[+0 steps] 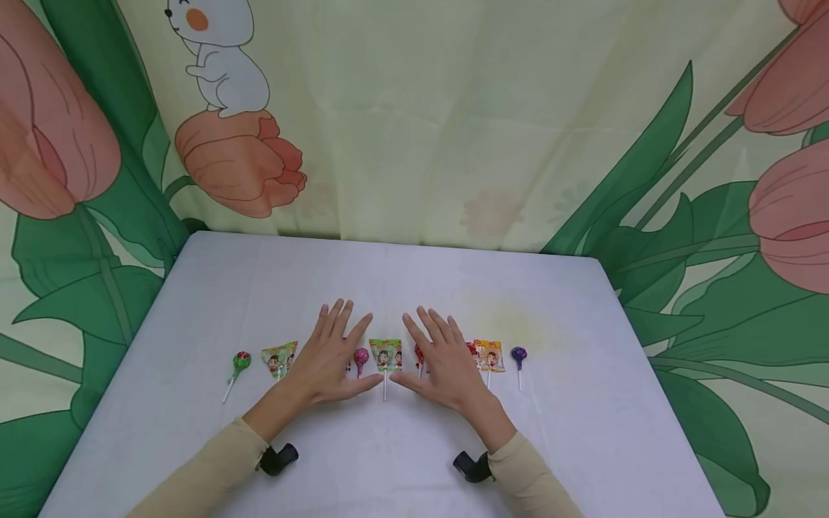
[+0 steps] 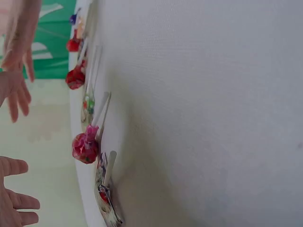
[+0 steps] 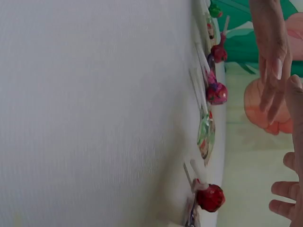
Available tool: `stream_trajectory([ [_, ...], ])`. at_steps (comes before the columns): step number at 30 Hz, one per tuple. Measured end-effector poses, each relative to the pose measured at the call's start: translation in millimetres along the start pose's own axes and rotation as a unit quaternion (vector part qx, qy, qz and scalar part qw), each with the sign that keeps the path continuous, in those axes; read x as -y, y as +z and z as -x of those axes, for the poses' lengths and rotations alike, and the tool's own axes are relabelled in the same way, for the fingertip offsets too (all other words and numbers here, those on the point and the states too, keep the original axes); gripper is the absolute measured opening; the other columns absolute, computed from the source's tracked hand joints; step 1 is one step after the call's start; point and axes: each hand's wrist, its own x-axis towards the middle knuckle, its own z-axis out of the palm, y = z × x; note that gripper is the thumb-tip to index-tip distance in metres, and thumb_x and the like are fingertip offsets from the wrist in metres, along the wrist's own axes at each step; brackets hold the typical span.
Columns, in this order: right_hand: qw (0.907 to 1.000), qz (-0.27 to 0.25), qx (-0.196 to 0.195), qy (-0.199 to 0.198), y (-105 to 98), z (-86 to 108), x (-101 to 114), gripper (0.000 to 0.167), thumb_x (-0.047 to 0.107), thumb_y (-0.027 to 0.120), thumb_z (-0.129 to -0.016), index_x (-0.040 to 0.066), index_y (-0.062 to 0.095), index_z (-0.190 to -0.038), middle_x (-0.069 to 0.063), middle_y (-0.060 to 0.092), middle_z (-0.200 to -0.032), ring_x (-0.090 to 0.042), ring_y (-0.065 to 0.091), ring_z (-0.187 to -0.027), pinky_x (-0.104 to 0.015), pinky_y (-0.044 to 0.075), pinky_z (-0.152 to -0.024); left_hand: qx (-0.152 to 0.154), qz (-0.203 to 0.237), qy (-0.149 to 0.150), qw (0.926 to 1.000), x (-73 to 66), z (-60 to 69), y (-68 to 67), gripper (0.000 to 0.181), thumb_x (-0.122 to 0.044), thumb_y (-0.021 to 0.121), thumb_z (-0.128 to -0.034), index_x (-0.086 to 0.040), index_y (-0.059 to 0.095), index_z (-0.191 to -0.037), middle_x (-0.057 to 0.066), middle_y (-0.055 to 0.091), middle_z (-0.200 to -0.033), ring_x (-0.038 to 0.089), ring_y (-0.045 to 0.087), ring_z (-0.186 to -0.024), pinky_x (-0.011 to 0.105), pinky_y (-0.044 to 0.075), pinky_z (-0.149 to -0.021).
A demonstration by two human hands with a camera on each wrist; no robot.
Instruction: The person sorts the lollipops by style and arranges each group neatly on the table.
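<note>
Several lollipops lie in a row across the white table. Above the row, in the head view, the left hand hovers with fingers spread, beside a pink lollipop. Mirroring it, the right hand hovers with spread fingers, partly covering a red lollipop. Between the two hands lies a flat green packet lollipop. Neither hand holds anything. The left wrist view shows the pink lollipop below the hands' level; the right wrist view shows the red lollipop. Some lollipops are hidden under the hands.
At the row's left end are a green-red lollipop and a green packet. On its right are an orange packet and a purple lollipop. A curtain with printed tulips hangs behind the table.
</note>
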Motion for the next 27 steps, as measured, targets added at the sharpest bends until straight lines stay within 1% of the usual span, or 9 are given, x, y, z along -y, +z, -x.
stream_trajectory([
  [4,0.9996,-0.024,-0.001,-0.013,3.5,-0.7,9.0,0.096,0.071,0.059,-0.089,0.017,0.030,-0.162,-0.012,0.033,-0.165,-0.035,0.031,-0.151,-0.058,0.022,-0.123,-0.016,0.031,-0.015,0.9993,2.7,7.1,-1.2,0.103,-0.074,0.065,-0.0798,-0.009,0.041,-0.156,0.029,0.032,-0.160,0.044,0.024,-0.152,0.059,0.013,-0.125],
  [8,0.9989,-0.045,0.002,-0.016,9.1,-1.0,16.4,0.094,0.073,0.055,-0.091,0.018,0.028,-0.163,-0.010,0.033,-0.165,-0.036,0.033,-0.150,-0.056,0.021,-0.124,-0.022,0.063,-0.041,0.9970,5.4,15.9,-3.5,0.100,-0.069,0.069,-0.0796,-0.008,0.042,-0.155,0.027,0.036,-0.159,0.042,0.028,-0.150,0.060,0.015,-0.124],
  [10,0.9985,-0.053,0.004,-0.017,11.7,-1.7,20.5,0.094,0.071,0.056,-0.091,0.018,0.028,-0.163,-0.011,0.034,-0.165,-0.035,0.033,-0.150,-0.056,0.021,-0.124,-0.021,0.079,-0.058,0.9950,7.5,20.6,-4.7,0.098,-0.066,0.071,-0.0804,-0.008,0.042,-0.155,0.026,0.036,-0.159,0.042,0.028,-0.150,0.060,0.015,-0.124],
  [14,0.9976,-0.066,0.014,-0.017,15.7,-3.8,30.3,0.093,0.067,0.062,-0.090,0.020,0.028,-0.163,-0.009,0.034,-0.165,-0.034,0.033,-0.150,-0.054,0.021,-0.125,-0.024,0.103,-0.092,0.9902,13.9,30.7,-4.9,0.095,-0.060,0.074,-0.0817,-0.007,0.042,-0.154,0.025,0.036,-0.159,0.042,0.030,-0.149,0.061,0.020,-0.123],
  [18,0.9960,-0.084,0.019,-0.026,19.5,-6.8,39.5,0.091,0.063,0.066,-0.090,0.016,0.033,-0.161,-0.009,0.037,-0.163,-0.032,0.033,-0.150,-0.054,0.021,-0.125,-0.025,0.117,-0.117,0.9858,22.1,40.3,-5.3,0.091,-0.054,0.076,-0.0825,-0.006,0.043,-0.153,0.026,0.038,-0.157,0.044,0.032,-0.147,0.063,0.024,-0.120],
  [23,0.9940,-0.097,0.024,-0.044,22.8,-12.8,47.8,0.091,0.062,0.067,-0.090,0.014,0.036,-0.160,-0.011,0.040,-0.161,-0.032,0.034,-0.150,-0.054,0.023,-0.124,-0.024,0.121,-0.127,0.9841,35.3,51.2,-10.1,0.086,-0.045,0.078,-0.0840,-0.005,0.044,-0.152,0.027,0.039,-0.156,0.046,0.035,-0.145,0.066,0.029,-0.116],
  [27,0.9927,-0.104,0.040,-0.046,24.7,-17.5,53.2,0.091,0.062,0.067,-0.090,0.016,0.034,-0.160,-0.009,0.041,-0.161,-0.028,0.033,-0.151,-0.050,0.021,-0.125,-0.021,0.135,-0.138,0.9809,46.8,59.5,-15.9,0.082,-0.040,0.078,-0.0857,-0.005,0.044,-0.152,0.027,0.040,-0.155,0.046,0.035,-0.144,0.068,0.030,-0.115],
])
